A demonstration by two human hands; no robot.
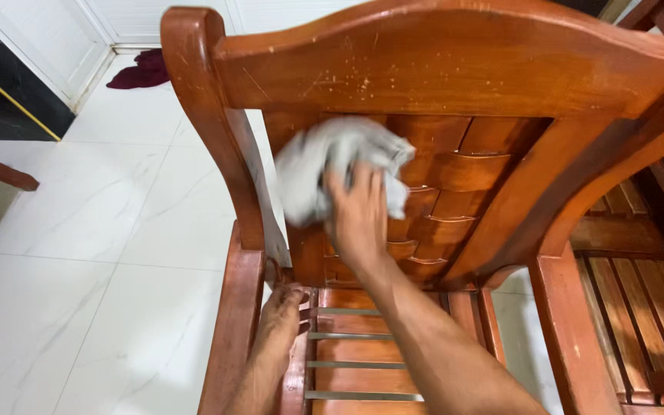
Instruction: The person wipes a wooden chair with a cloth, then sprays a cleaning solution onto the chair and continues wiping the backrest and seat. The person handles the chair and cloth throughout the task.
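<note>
The right hand presses a grey cloth flat against the woven slat panel of the wooden chair backrest. The cloth is blurred by motion.

Risks:
1. Judgement: the cloth could catch on the raised edges of the woven slats, because it is bunched and loose at its margins.
2. Judgement: the chair could tip or slide on the smooth white tile floor if the backrest takes more push than the bracing hand resists.
3. Judgement: the speckled top rail may stay dirty, as the cloth sits well below it.

Fingers:
- Right hand: fingers laid nearly flat and close together over the cloth, holding it against the panel by pressure and not by a pinch.
- Left hand: fingers curled onto the seat edge beside the left armrest post. It holds nothing loose.

A second slatted seat stands just beside, on the right.
</note>
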